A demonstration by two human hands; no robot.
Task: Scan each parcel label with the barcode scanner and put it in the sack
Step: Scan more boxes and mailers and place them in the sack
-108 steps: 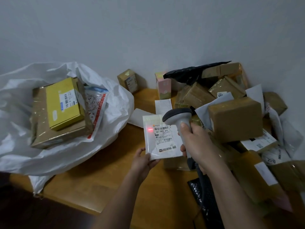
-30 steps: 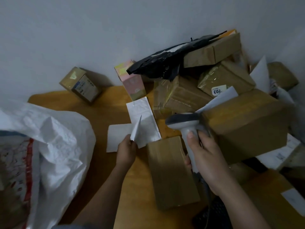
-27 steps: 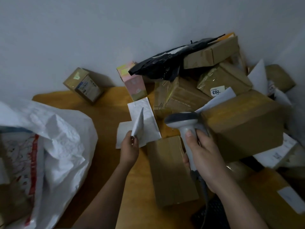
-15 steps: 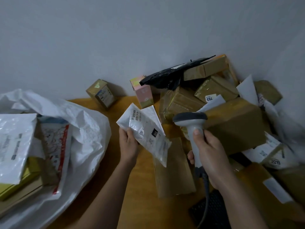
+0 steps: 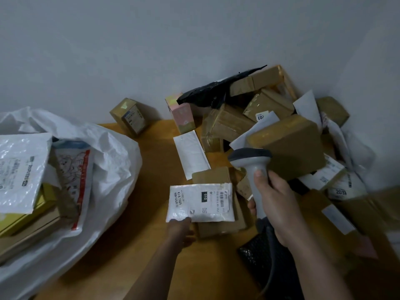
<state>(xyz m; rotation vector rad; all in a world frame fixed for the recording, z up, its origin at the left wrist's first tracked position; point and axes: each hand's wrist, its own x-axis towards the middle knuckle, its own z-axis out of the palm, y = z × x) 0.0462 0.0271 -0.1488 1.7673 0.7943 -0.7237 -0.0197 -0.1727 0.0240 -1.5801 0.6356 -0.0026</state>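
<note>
The left hand point(image 5: 180, 229) pinches a flat white plastic mailer point(image 5: 200, 203) label-up over the wooden table point(image 5: 155, 169). The right hand point(image 5: 275, 204), wrapped round the grey handheld scanner point(image 5: 252, 169), should tilt its head down onto the barcode, holding the mailer flat and steady, before the white woven sack point(image 5: 112, 161).

sack point(image 5: 112, 161) cropped left, parcel label point(image 5: 223, 198) print unreadable

A flat white parcel point(image 5: 200, 202) is lying label-up, held by its near left corner over a brown box, its printed barcode label facing upward. The grey barcode scanner point(image 5: 252, 169) is standing upright just to its right, head tilted toward the far side. The white sack point(image 5: 108, 161) is gaping open at left, holding boxes and mailers.
</note>
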